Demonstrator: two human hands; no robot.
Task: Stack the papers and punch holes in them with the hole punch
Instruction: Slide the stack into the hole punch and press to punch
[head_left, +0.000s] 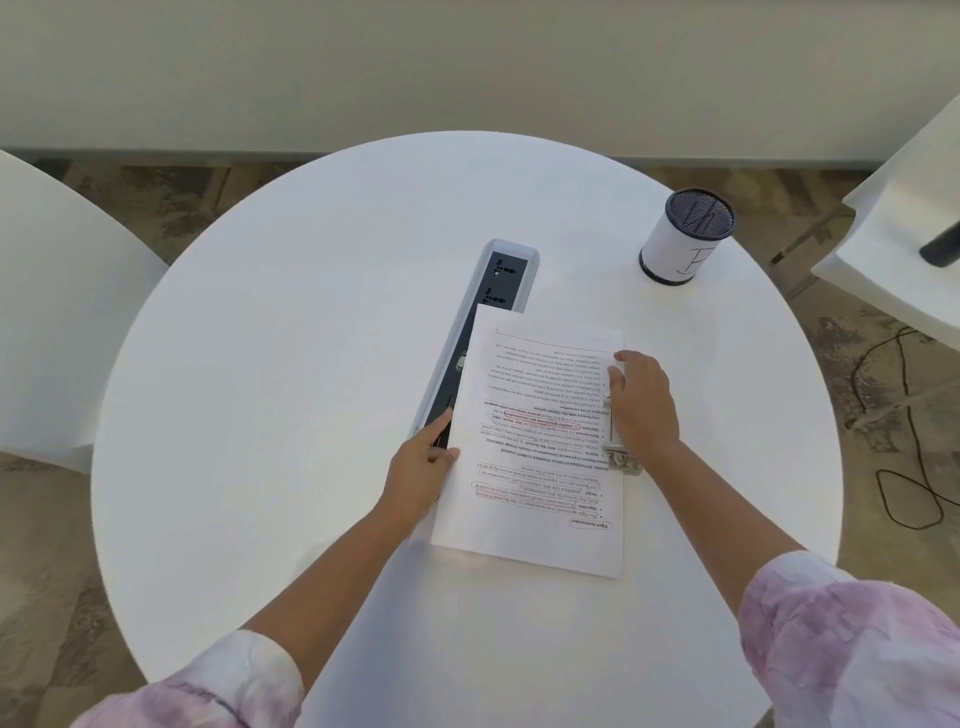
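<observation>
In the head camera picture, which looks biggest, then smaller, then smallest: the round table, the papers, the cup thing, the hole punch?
1. Round table
2. Papers
3. Cup-shaped holder
4. Hole punch, though the right hand covers most of it, so its place against the holder is unsure.

Bright, even daylight; soft shadows, slight blur, wide-angle bending at edges.

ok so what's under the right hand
The right hand lies on a metal hole punch at the right edge of the papers. Only the punch's near end shows; the rest, and the paper edge in it, is covered.
</observation>
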